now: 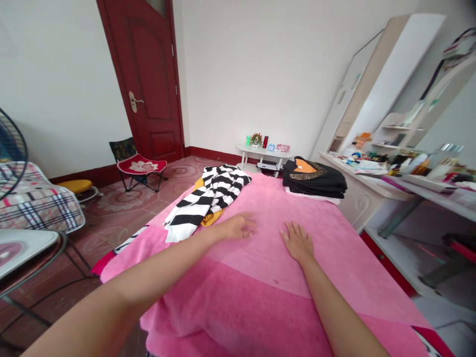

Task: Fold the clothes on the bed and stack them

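Note:
Both my hands lie flat on a pink cloth (260, 292) that covers a table or bed. My left hand (238, 227) rests palm down with fingers stretched out, just right of a black-and-white striped garment (210, 196) that lies over something yellow. My right hand (297, 241) is spread flat on the cloth a little to the right, holding nothing. A folded black garment (314, 181) with an orange patch sits on a small stack at the far right corner.
A red door (147, 74) stands at the back left, with a small folding chair (137, 163) before it. A low white table (264, 153) holds small items. A cluttered dresser (405, 173) runs along the right. A fan and a plaid-covered seat (37, 203) stand at the left.

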Demonstrator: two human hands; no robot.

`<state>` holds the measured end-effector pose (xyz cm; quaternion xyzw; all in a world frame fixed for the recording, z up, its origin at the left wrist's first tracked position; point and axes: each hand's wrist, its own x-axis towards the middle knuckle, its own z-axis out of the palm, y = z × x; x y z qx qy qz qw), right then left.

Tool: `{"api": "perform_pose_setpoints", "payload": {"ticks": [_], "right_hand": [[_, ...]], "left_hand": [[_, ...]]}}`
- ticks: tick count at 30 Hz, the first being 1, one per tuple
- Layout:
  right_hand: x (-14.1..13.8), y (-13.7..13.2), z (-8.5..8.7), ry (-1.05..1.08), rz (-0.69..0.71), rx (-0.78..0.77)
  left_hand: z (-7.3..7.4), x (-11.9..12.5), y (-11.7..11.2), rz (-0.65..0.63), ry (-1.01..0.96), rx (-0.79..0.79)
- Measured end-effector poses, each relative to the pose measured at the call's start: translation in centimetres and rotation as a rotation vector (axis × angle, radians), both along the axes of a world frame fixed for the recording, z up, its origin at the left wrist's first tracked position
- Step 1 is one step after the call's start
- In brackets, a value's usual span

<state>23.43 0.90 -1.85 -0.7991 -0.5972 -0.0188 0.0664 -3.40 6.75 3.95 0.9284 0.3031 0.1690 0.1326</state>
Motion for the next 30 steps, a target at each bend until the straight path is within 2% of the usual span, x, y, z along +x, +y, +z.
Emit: {"api": "perform_pose_setpoints", "payload": {"ticks": [1, 3, 5, 7, 10, 13, 16, 18, 20, 22, 24, 27, 28, 29, 30], "right_hand": [[0.1, 0.1, -0.1, 0.002, 0.0, 0.005], [0.2, 0.3, -0.3, 0.002, 0.003, 0.019], [0.3, 0.4, -0.5, 0.002, 0.008, 0.032], [0.4, 0.3, -0.5, 0.004, 0.011, 0.039], [0.4, 0.2, -0.4, 0.013, 0.013, 0.035], [0.3, 0.2, -0.3, 0.022, 0.017, 0.038], [0.4, 0.2, -0.3, 0.035, 0.02, 0.057], [0.4, 0.1, -0.3, 0.047, 0.022, 0.072], [0.5, 0.0, -0.3, 0.061, 0.022, 0.088], [0.4, -0.1, -0.4, 0.078, 0.021, 0.107], [0.3, -0.1, -0.5, 0.095, 0.025, 0.128], [0.4, 0.0, -0.5, 0.155, 0.044, 0.198], [0.5, 0.1, -0.5, 0.206, 0.046, 0.246], [0.7, 0.1, -0.4, 0.282, 0.041, 0.319], [1.1, 0.0, -0.3, 0.39, 0.016, 0.429]], "left_hand": [[0.8, -1.4, 1.6, 0.08, -0.055, 0.059], [1.9, -3.9, 4.8, 0.367, -0.123, 0.125], [1.9, -6.1, 7.5, 0.663, -0.147, 0.071], [1.0, -7.7, 9.3, 0.857, -0.15, -0.008], [-0.8, -8.8, 10.4, 0.966, -0.189, -0.048], [-1.7, -8.8, 10.4, 1.026, -0.244, -0.059], [-1.5, -8.6, 9.7, 1.04, -0.266, -0.07], [-0.7, -8.6, 9.2, 1.037, -0.259, -0.078], [1.1, -8.6, 9.1, 1.037, -0.241, -0.085], [4.2, -8.1, 9.6, 1.039, -0.234, -0.072], [8.7, -6.5, 10.2, 1.026, -0.258, -0.029], [15.8, -2.0, 10.2, 0.92, -0.328, 0.064], [17.6, 0.0, 9.7, 0.835, -0.35, 0.097], [18.9, 2.0, 8.8, 0.632, -0.385, 0.164], [19.4, 4.0, 7.6, 0.404, -0.393, 0.201]]}}
